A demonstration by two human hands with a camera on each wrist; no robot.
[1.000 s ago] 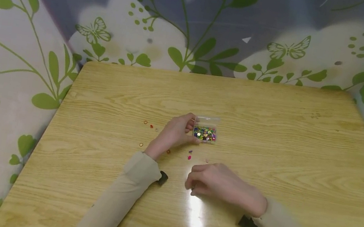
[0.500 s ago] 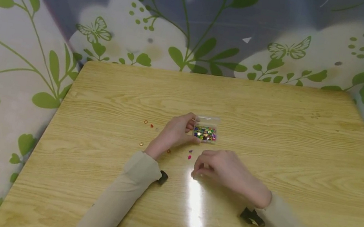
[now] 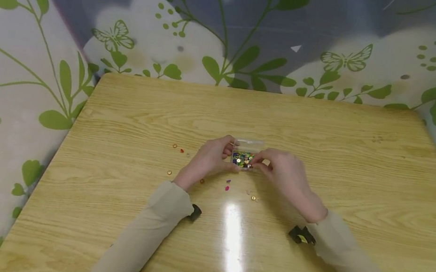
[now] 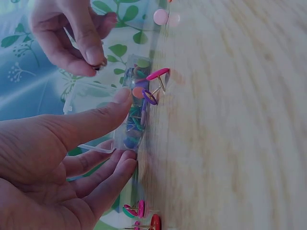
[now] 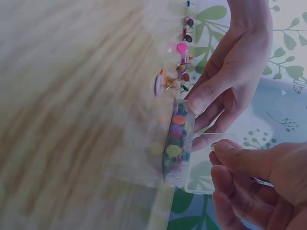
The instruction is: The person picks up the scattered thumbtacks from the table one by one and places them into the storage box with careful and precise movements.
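A small clear plastic box (image 3: 248, 145) stands on the table with its hinged lid raised, holding many coloured thumbtacks (image 3: 242, 160). My left hand (image 3: 208, 157) grips the box at its left end, thumb in front and fingers behind. Over the box's right part, my right hand (image 3: 286, 171) pinches a small thumbtack (image 5: 214, 146) between thumb and forefinger; most of it is hidden by the fingertips. In the left wrist view, a pink thumbtack (image 4: 158, 74) and a purple one (image 4: 150, 97) lie just before the box.
Loose thumbtacks lie on the wooden table (image 3: 361, 201): a gold one (image 3: 253, 198) below the right hand, and several left of the left forearm, including a red one (image 3: 182, 151). A leaf-patterned wall covering (image 3: 338, 79) rises behind the table.
My right hand has moved from the table in front, up and forward to the box. A gold thumbtack it covered is now visible. My left hand and the box have stayed put.
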